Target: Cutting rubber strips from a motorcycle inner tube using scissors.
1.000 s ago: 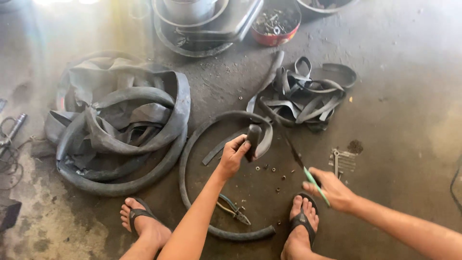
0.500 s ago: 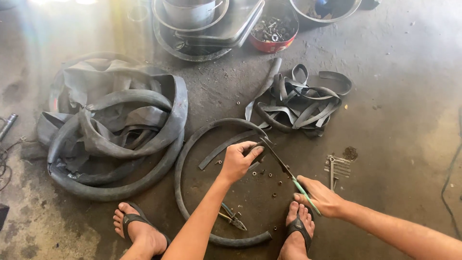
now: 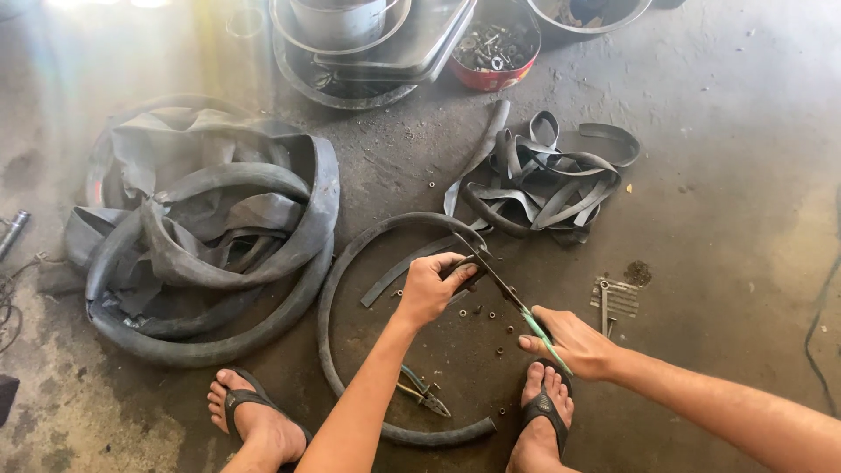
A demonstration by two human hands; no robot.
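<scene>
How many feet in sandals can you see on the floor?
2. The left foot is at the bottom edge, below the big pile of inner tubes. The right foot is at the bottom, under the right hand holding the shears.

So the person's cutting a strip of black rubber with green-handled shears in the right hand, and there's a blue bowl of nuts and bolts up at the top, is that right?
Not quite: the bowl of nuts and bolts is red, not blue, as the head view shows. The rest holds: the right hand grips the green-handled shears, and the left hand holds the black rubber strip at the blades.
</scene>
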